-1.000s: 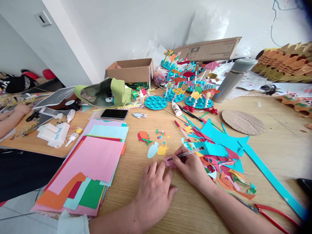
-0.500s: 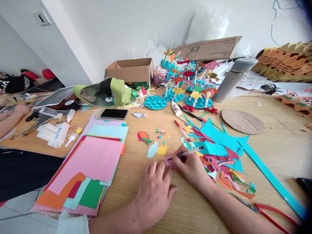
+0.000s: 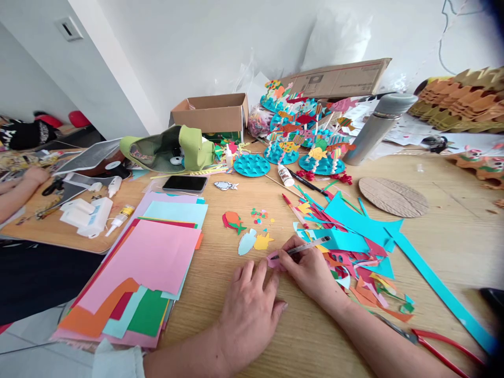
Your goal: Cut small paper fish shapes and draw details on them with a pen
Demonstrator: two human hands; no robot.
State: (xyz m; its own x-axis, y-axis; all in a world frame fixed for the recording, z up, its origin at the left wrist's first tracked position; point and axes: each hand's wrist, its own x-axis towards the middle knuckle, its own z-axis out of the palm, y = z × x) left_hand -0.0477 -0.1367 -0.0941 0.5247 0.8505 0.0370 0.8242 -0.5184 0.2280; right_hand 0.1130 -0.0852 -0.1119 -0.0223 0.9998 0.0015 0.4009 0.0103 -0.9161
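My right hand [image 3: 309,272] is shut on a slim silver pen [image 3: 303,248], whose tip rests on a small pink paper cutout [image 3: 273,261]. The cutout lies partly under my fingers. My left hand [image 3: 250,310] lies flat on the wooden table [image 3: 452,252] just below it, fingers spread, its fingertips close to the pink piece. Above the hands lie a paper fish cutout in pale blue [image 3: 247,242] and a yellow paper cutout [image 3: 262,241]. A heap of teal, red and orange paper scraps [image 3: 354,247] spreads to the right of my right hand.
A stack of coloured paper [image 3: 137,262] lies to the left. Red-handled scissors [image 3: 441,349] sit at the lower right. Teal paper fish displays [image 3: 291,142], a phone [image 3: 185,184] and a cardboard box [image 3: 208,113] stand beyond. A co-worker's hand [image 3: 35,176] rests at far left.
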